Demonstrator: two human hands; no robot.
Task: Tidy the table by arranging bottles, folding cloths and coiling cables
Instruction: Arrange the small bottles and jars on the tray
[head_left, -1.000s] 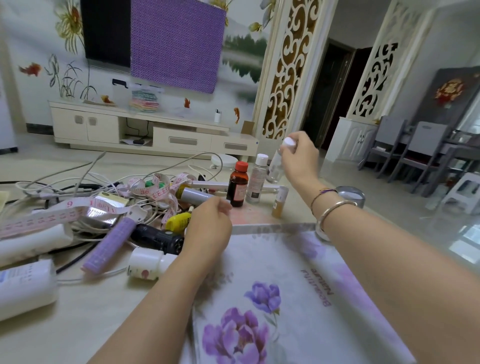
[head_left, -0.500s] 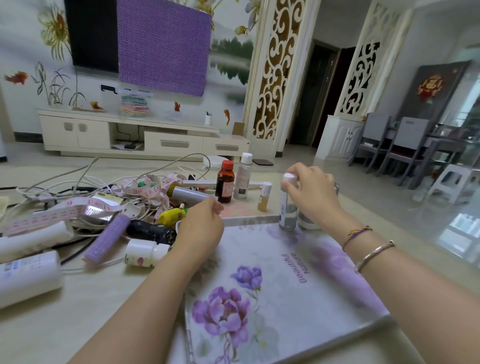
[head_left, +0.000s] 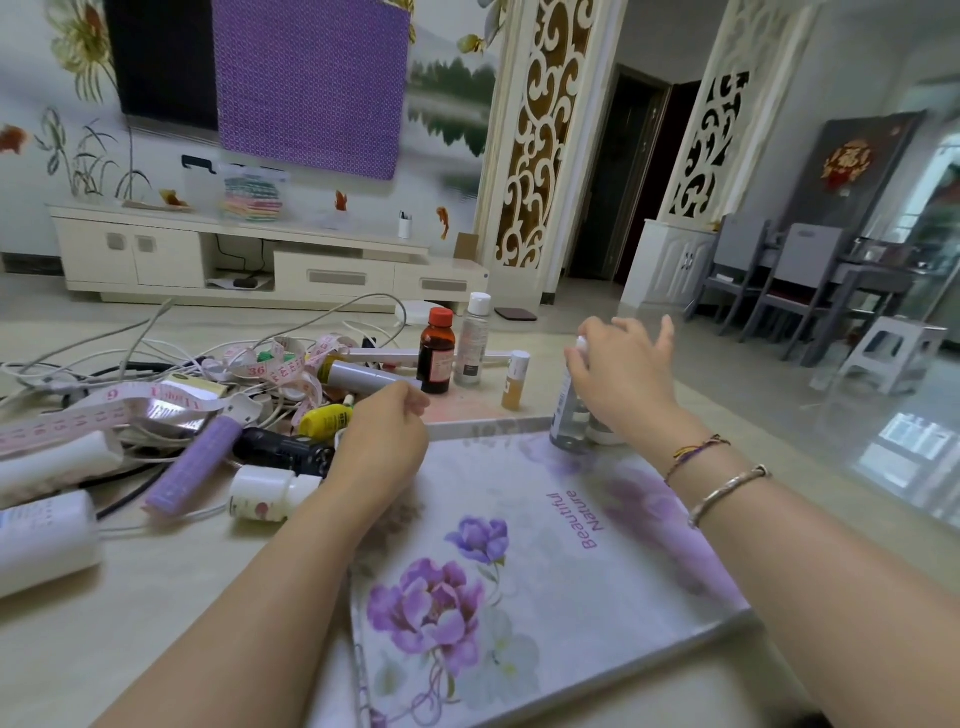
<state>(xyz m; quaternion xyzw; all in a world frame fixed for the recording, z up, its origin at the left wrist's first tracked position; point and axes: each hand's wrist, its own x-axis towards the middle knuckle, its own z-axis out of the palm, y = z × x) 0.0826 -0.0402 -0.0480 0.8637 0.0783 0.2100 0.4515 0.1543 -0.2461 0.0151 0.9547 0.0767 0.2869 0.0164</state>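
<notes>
— Beige tabletop (head_left: 130, 613): where's your right hand (head_left: 623, 384)?
— Fingers spread loosely above the clear bottle (head_left: 566, 421), standing on the floral tray (head_left: 519, 597).
— And your left hand (head_left: 382, 441)?
— Curled into a fist, apparently empty, beside tangled cables (head_left: 104, 364).

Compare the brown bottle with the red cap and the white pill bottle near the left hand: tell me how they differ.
The brown bottle stands upright; the white pill bottle lies on its side. The brown bottle is dark and translucent with a red cap; the white pill bottle is opaque with a white cap. The brown bottle stands at the table's far side, beside a clear bottle; the white pill bottle lies nearer, by the left hand. Both are capped and labelled.
</notes>
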